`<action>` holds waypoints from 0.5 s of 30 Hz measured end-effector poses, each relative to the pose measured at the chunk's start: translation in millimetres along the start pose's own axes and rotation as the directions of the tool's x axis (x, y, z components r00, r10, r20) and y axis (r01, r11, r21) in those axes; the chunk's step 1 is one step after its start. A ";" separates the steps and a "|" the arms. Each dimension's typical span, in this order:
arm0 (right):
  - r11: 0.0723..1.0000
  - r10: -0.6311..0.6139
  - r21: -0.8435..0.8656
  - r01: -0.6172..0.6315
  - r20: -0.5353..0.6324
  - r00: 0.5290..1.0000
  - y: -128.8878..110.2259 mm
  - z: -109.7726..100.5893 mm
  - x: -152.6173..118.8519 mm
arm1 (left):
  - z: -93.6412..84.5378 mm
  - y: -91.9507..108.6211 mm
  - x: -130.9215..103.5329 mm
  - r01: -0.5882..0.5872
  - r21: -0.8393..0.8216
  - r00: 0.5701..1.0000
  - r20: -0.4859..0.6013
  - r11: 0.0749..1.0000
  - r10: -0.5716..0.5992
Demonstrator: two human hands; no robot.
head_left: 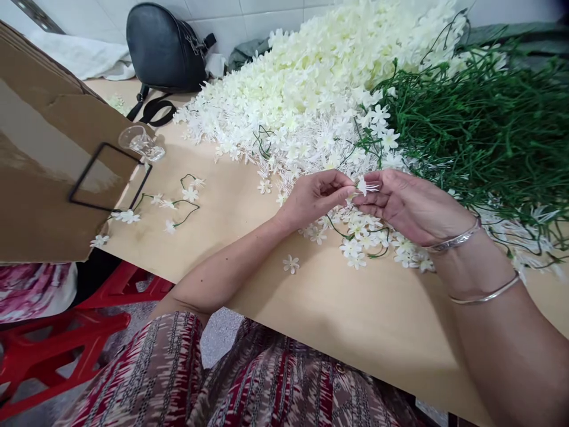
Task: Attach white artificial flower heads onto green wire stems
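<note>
Both hands meet over the table around one small white artificial flower (365, 187) with thin white stamens. My left hand (316, 197) is closed, thumb and forefinger pinching the flower's base. From the other side, my right hand (411, 207) closes its thumb and fingertips about the stamen end; part of the flower is hidden there. Loose white blossoms (355, 246) and green stems lie just below the hands. Behind them rises a large heap of white and cream petals (320, 101). A pile of green plastic stems (484, 124) spreads beyond my right hand.
A cardboard box (48, 148) stands at the left table edge, with a black wire frame (95, 206) against it. Nearby are a tipped clear plastic cup (141, 142) and several stemmed flowers (190, 194). A black backpack (166, 50) sits by the wall; red stools (57, 350) stand below.
</note>
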State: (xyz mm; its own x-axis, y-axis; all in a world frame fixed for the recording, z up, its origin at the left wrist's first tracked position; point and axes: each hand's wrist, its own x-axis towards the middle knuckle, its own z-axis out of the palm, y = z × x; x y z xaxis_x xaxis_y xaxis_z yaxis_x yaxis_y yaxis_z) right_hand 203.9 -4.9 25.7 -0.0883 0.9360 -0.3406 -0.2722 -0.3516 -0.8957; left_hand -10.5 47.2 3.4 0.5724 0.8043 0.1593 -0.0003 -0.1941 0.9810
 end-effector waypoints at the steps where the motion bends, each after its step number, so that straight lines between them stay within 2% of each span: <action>1: 1.000 0.006 -0.017 -0.006 0.008 1.000 0.2 0.1 -0.4 | 0.1 1.0 -0.6 0.002 0.005 1.000 0.004 1.000 -0.002; 9: 0.997 0.021 -0.072 -0.021 -0.004 1.000 6.8 0.0 1.9 | 3.9 2.5 -2.2 0.001 -0.009 0.998 0.062 1.000 -0.001; 15: 0.992 -0.082 -0.094 0.080 -0.020 0.996 16.7 -0.1 8.2 | 1.6 -2.5 -2.1 0.038 -0.054 0.996 0.078 0.998 -0.033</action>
State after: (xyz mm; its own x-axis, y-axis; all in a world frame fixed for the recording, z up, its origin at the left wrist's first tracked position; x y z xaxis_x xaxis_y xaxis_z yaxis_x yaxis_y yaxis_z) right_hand 198.7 -3.0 7.9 -0.0464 0.9612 -0.2718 -0.1867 -0.2756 -0.9430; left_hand -10.4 45.1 0.5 0.6346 0.7639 0.1175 -0.0234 -0.1329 0.9909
